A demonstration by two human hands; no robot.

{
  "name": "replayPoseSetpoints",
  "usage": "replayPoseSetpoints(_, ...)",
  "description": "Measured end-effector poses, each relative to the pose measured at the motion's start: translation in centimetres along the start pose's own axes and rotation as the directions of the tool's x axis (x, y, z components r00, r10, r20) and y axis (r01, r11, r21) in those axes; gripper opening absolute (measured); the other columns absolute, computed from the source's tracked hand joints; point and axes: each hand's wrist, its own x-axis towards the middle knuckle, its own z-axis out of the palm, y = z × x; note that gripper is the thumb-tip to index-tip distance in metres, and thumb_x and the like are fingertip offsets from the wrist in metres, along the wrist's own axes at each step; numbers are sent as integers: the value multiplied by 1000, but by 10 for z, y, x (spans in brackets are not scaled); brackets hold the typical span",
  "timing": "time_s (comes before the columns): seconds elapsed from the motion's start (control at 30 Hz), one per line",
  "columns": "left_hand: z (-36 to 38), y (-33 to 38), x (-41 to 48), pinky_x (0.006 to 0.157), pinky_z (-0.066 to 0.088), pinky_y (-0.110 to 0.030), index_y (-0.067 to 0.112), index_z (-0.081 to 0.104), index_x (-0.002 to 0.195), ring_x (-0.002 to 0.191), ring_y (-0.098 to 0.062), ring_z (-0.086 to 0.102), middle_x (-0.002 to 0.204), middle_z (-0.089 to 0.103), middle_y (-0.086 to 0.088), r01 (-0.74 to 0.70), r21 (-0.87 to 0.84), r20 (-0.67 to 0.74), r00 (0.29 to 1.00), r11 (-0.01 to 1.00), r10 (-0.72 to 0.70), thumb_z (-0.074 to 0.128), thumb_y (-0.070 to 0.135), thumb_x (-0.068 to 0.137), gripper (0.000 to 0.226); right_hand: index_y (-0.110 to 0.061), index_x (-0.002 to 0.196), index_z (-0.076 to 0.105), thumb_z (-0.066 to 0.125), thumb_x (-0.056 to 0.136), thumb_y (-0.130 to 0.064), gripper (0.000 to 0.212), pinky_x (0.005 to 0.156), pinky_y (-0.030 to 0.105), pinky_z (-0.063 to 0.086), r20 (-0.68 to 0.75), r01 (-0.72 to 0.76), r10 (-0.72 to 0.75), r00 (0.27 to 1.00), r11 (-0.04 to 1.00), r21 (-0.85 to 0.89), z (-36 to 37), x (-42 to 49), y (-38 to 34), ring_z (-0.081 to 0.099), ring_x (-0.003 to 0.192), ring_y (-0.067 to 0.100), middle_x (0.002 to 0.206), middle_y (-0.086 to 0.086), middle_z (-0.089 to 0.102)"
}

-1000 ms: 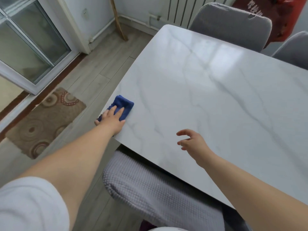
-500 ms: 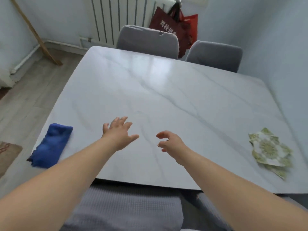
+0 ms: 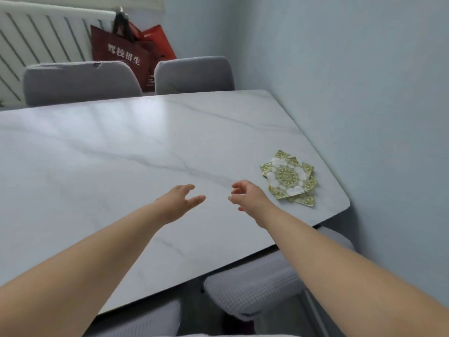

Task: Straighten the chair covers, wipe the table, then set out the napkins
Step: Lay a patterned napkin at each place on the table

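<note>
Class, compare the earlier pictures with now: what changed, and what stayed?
The left hand let go of the blue cloth, now out of view; it and the right hand, both empty, moved toward the napkins. Napkins stay piled near the table's right edge.

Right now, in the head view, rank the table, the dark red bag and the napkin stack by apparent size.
1. table
2. dark red bag and napkin stack: about alike; the bag is farther and partly hidden by a chair, so unranked.
</note>
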Motion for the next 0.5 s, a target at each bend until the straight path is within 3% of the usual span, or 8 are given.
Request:
replayPoseSetpoints(0.17, 53, 84, 51, 113, 29, -37, 23, 31, 147, 136, -21, 37, 153, 32, -1, 9, -71, 37, 999, 997, -7, 45, 59, 90, 69, -14, 127, 51, 65, 89, -19, 41, 84, 34, 50, -31, -68, 70, 997, 996, 55, -98, 29, 44, 56, 96, 18, 109, 2, 54)
replayPoseSetpoints(0.4, 120, 174, 130, 105, 40, -40, 23, 36, 144, 126, -19, 49, 144, 45, 0, 77, -133, 30, 997, 988, -74, 53, 50, 91, 62, -11, 133, 49, 69, 88, -18, 50, 81, 30, 44, -94, -151, 155, 983, 987, 48, -215, 84, 107, 53, 100, 19, 110, 2, 52)
replayPoseSetpoints(0.5, 137, 197, 160, 100, 45, -40, 22, 39, 142, 121, -22, 53, 139, 49, -1, 107, -125, -3, 994, 986, -108, 55, 44, 91, 58, -11, 129, 54, 70, 86, -17, 46, 86, 33, 49, -166, -163, 156, 974, 986, -34, -248, 112, 129, 57, 99, 20, 108, 2, 57)
